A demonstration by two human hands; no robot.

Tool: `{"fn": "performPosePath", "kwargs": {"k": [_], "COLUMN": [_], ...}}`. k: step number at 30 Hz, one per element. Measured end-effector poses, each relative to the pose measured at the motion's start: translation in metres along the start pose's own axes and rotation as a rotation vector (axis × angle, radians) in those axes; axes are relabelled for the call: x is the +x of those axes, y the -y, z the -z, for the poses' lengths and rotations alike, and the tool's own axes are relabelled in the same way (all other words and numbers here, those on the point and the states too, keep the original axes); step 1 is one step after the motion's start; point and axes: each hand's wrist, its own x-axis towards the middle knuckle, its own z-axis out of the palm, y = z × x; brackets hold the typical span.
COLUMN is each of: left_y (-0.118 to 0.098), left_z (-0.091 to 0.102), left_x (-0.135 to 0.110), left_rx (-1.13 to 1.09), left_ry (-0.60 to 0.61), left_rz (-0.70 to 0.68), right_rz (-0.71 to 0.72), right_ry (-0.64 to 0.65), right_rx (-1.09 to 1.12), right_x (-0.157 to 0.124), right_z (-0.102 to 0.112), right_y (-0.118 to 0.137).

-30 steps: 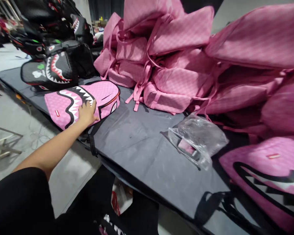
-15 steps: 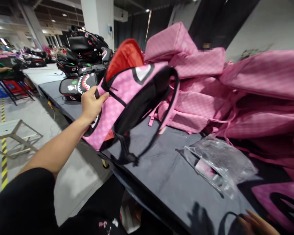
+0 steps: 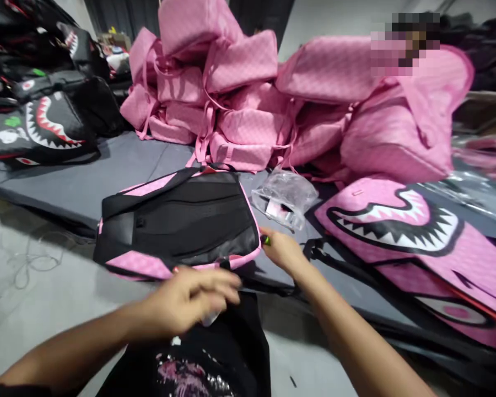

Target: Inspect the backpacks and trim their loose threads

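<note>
A pink backpack [image 3: 177,220] with a black padded back lies face down at the near edge of the grey table [image 3: 107,171], partly overhanging it. My left hand [image 3: 190,300] hovers at its near edge, blurred by motion, fingers curled toward something pale that I cannot make out. My right hand [image 3: 281,251] touches the backpack's right corner, its fingers closed there; what it holds, if anything, is too small to name. A second pink shark-mouth backpack [image 3: 400,231] lies face up to the right.
A tall heap of pink backpacks [image 3: 273,94] fills the back of the table. Black shark-mouth backpacks [image 3: 37,121] lie at the left. A crumpled clear plastic bag [image 3: 283,198] sits just behind the face-down backpack. Grey floor lies below the table edge at the left.
The pink backpack was picked up from the far left by my left hand, swung through the air and now lies face down in front of me. My right hand has come in to its corner.
</note>
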Motion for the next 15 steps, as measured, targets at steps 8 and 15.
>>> {"fn": "performPosePath", "kwargs": {"k": [8,15], "left_y": [0.152,0.148], "left_z": [0.129,0.099], "left_x": [0.12,0.071], "left_rx": [0.882,0.903], "left_ry": [-0.109,-0.241], "left_rz": [0.575,0.691], "right_rz": [-0.205,-0.186], "right_ry": [-0.117,-0.191], "right_rx": [0.328,0.59], "right_x": [-0.065,-0.065], "right_z": [-0.021,-0.055], "right_y": [0.017,0.042]}}
